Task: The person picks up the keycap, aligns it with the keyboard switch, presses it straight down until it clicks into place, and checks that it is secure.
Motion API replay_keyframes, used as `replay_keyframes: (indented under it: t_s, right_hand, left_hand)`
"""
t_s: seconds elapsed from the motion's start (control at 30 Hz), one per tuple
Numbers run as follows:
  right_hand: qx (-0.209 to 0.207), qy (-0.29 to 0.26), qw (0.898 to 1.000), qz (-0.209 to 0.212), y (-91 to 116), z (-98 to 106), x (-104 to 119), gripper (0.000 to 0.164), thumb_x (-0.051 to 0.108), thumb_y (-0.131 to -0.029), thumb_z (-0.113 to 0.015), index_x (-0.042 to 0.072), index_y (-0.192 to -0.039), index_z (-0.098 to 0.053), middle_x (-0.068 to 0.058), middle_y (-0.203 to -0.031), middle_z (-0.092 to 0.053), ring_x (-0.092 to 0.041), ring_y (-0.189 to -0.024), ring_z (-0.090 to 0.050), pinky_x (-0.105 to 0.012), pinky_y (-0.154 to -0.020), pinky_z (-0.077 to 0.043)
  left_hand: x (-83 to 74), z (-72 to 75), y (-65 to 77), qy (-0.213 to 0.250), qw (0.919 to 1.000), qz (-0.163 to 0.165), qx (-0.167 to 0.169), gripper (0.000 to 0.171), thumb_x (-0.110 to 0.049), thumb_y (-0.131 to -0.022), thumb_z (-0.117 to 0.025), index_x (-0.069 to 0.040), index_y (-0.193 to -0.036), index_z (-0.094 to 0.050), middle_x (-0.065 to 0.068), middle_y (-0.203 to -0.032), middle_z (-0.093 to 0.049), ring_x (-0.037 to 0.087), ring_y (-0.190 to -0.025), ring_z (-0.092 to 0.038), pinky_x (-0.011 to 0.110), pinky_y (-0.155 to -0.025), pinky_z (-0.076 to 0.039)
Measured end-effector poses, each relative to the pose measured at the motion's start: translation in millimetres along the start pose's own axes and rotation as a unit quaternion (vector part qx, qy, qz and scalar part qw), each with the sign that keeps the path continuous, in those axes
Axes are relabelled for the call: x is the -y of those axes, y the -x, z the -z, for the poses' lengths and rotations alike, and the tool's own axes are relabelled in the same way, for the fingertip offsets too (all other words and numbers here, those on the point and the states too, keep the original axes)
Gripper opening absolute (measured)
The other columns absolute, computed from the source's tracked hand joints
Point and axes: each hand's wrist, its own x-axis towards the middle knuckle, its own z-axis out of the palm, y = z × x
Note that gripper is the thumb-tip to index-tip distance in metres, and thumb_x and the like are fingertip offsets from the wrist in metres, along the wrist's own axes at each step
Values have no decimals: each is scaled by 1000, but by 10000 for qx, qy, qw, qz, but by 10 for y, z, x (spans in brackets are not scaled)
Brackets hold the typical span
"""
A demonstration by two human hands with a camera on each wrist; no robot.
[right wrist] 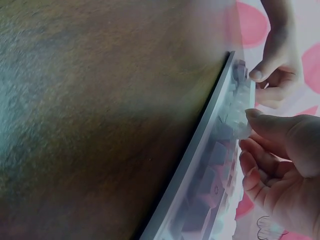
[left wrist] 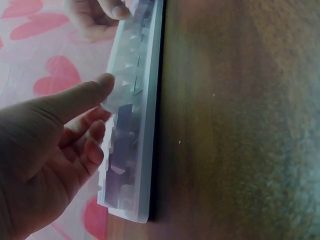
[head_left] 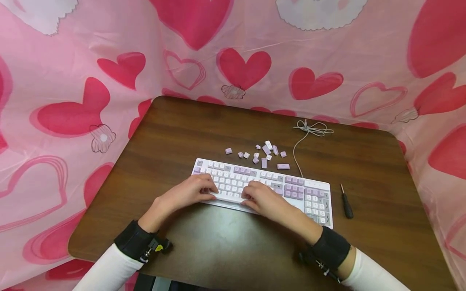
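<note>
A white and lavender keyboard (head_left: pixel 298 204) lies on the brown table, with white, lavender and grey keycaps. Both hands meet at its front edge, one at each end of a long white spacebar (head_left: pixel 228 197). The left hand (head_left: pixel 194 189) pinches the spacebar's left end, thumb on the near side and fingers curled behind. At the right end, the right hand (head_left: pixel 265 198) pinches it the same way. In the left wrist view, the spacebar (left wrist: pixel 122 55) runs along the row between lavender-looking keys. The fingertips behind it are partly hidden in the head view.
Several loose lavender and white keycaps (head_left: pixel 266 150) are scattered behind the keyboard. A tied cable (head_left: pixel 314 129) runs from its back edge. To the right lies a screwdriver (head_left: pixel 347 204) with a black handle. Pink heart-print cloth (head_left: pixel 204 72) hangs around the table (head_left: pixel 174 129).
</note>
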Motion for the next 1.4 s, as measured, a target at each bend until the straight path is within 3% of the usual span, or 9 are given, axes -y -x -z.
replay_keyframes:
  t_s: [0.3,0.53,1.0,1.27,1.4]
  right_hand:
    - [214,-34,9994,-269,-3,-2,30,15,20,-84,-74,12,-82,-61,2,-78,-55,-12,-73,-49,-32,-68,-47]
    - [144,113,9997,-144,6,-26,42,18,19,-82,-75,12,-79,-58,2,-77,-53,-14,-73,-49,-33,-68,-47]
    - [132,449,9989,-69,9,-56,116,18,15,-80,-75,10,-79,-58,-1,-79,-55,-17,-76,-50,-35,-70,-48]
    - [35,1128,9935,150,17,-110,198,13,11,-83,-71,5,-82,-59,-6,-79,-57,-22,-76,-52,-37,-69,-50]
    - [188,1508,9880,272,8,-118,199,12,13,-85,-68,3,-87,-62,-6,-81,-58,-22,-77,-53,-36,-69,-51]
  left_hand:
    - [0,-51,-31,-149,9998,-86,-49,15,-26,-83,-76,-17,-94,-70,-6,-89,-60,9,-81,-50,27,-74,-48]
    - [-9,-97,-37,-356,9985,-364,-207,16,-24,-81,-77,-13,-88,-67,-2,-86,-58,10,-80,-48,28,-71,-46]
    - [-38,-118,-48,-840,9927,-855,-167,17,-21,-85,-74,-12,-83,-60,-3,-79,-52,10,-77,-45,29,-69,-43]
    - [-43,-146,-54,-1083,9883,-1056,-186,18,-18,-83,-75,-13,-77,-59,-5,-74,-48,10,-74,-44,28,-67,-41]
    - [-49,-156,-41,-1166,9886,-939,-148,18,-19,-84,-75,-14,-75,-60,-7,-73,-47,9,-73,-44,27,-66,-42]
